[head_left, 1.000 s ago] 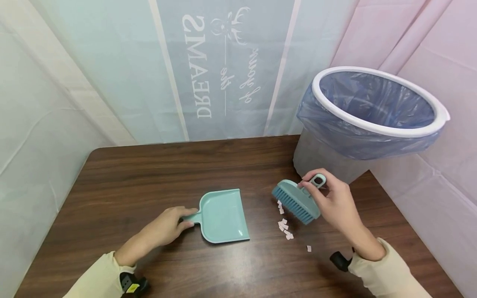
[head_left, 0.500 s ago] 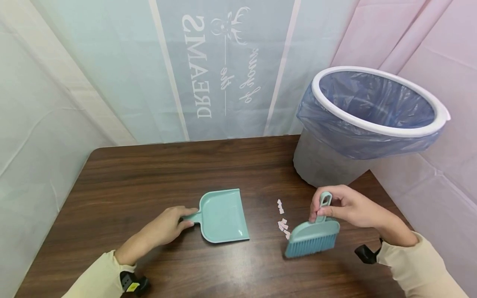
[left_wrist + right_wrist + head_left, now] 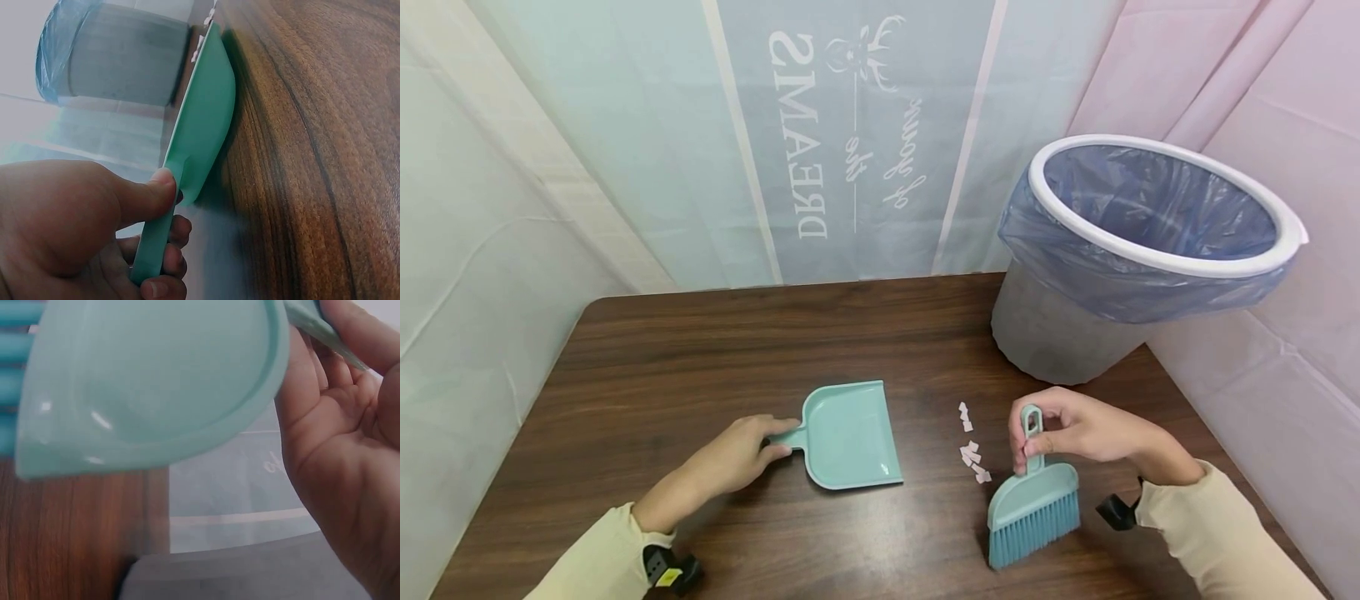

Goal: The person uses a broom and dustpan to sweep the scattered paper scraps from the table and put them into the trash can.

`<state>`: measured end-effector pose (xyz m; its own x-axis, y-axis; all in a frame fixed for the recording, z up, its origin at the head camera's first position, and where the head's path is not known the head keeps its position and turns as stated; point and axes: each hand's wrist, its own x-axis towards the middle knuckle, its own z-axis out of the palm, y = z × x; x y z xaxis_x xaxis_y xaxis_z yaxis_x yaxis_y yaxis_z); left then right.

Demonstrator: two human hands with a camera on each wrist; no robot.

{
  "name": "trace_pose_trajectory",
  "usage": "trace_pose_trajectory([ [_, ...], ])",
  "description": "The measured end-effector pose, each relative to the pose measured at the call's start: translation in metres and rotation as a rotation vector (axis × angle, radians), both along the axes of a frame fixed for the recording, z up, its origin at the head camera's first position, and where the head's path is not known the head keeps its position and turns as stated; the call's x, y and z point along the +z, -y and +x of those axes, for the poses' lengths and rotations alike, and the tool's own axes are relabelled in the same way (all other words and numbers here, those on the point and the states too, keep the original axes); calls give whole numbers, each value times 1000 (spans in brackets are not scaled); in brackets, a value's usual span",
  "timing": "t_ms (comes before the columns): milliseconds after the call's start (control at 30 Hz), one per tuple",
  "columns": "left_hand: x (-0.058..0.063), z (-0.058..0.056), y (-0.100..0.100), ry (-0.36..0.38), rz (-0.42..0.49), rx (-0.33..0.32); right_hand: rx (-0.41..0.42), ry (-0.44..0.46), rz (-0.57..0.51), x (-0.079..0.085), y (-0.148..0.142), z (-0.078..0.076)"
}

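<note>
My left hand (image 3: 741,457) pinches the handle of a mint-green dustpan (image 3: 850,437), which lies on the table with its flat edge toward the right. In the left wrist view the thumb presses one side of the dustpan handle (image 3: 153,247) and the fingers curl behind it. My right hand (image 3: 1078,425) grips a matching hand brush (image 3: 1033,504) by its looped handle, bristles down over the table. Several small white paper scraps (image 3: 972,457) lie between dustpan and brush. Close up in the right wrist view, the brush head (image 3: 162,375) fills much of the frame.
A grey bin (image 3: 1052,333) with a white rim and blue bag liner stands at the back right of the brown wooden table (image 3: 737,333). Fabric curtains (image 3: 865,150) hang behind the table and along both sides.
My right hand has swung the brush from beside the scraps toward the front of the table, turning its bristles downward. The lone scrap at the front is now out of sight. The dustpan stays put.
</note>
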<state>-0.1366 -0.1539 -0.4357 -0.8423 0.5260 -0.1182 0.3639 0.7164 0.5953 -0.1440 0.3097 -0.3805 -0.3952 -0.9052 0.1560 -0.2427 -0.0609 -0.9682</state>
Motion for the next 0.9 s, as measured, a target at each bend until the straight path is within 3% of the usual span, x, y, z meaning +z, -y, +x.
trace_pose_trajectory([
  [400,1,-1,-1,33,3,5,-106,23,47,-8,4,-14],
  [633,0,0,0,31,6,5,-150,-63,16,-3,10,-22],
  [900,1,1,-1,37,10,17,-262,-130,-12,-2,16,-30],
])
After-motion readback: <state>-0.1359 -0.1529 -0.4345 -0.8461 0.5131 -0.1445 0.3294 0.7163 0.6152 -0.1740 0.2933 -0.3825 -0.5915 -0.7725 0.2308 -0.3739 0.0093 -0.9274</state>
